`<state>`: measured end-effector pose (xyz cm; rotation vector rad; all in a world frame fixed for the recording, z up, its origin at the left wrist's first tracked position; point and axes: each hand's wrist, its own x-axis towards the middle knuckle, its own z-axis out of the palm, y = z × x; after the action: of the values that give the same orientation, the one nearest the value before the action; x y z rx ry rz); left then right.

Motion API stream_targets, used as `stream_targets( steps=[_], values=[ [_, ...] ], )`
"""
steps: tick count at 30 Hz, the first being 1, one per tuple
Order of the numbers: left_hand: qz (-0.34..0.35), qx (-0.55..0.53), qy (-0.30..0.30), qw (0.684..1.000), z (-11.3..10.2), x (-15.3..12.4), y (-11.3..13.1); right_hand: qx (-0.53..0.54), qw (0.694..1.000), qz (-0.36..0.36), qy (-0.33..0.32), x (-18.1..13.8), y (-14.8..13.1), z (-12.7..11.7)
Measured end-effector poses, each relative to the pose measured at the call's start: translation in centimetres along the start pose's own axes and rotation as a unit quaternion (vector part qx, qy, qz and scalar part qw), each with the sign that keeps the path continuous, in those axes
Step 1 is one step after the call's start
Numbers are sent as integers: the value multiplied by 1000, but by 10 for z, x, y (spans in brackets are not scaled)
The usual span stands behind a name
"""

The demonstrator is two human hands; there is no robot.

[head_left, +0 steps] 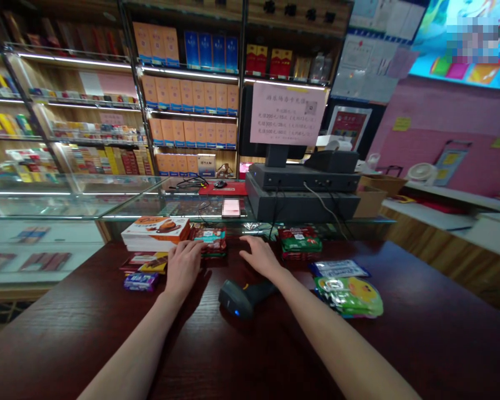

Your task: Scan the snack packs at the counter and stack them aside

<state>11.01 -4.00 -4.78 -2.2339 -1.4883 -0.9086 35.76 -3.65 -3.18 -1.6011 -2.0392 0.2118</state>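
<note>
On the dark wooden counter [183,355], my left hand [184,265] lies at the left side of a stack of red and teal snack packets [211,238]. Its fingers reach forward over the packets' edge; whether they press on it I cannot tell. My right hand [259,256] hovers right of that stack, fingers stretched out and nothing in them. A black barcode scanner [238,300] with a blue light rests between my forearms. Left of my left hand are a white and orange Dove box [155,232], a yellow-brown chocolate bar [154,263] and a purple packet [140,281].
Green and red packets [300,241] are stacked beyond my right hand. A blue-white packet [341,269] and a green pouch with a yellow duck [350,297] lie at right. Behind stand a glass case [129,205], a cash register [302,191] and stocked shelves.
</note>
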Motion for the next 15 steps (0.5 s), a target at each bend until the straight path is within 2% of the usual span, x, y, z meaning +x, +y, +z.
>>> stream_targets(
  steps=[7, 15],
  values=[
    [25, -17, -4, 1000, 1, 3, 6, 1, 999, -7, 34, -12, 18, -24],
    [51, -41, -79, 995, 1, 14, 24, -14, 997, 5, 77, -27, 45, -48]
  ],
)
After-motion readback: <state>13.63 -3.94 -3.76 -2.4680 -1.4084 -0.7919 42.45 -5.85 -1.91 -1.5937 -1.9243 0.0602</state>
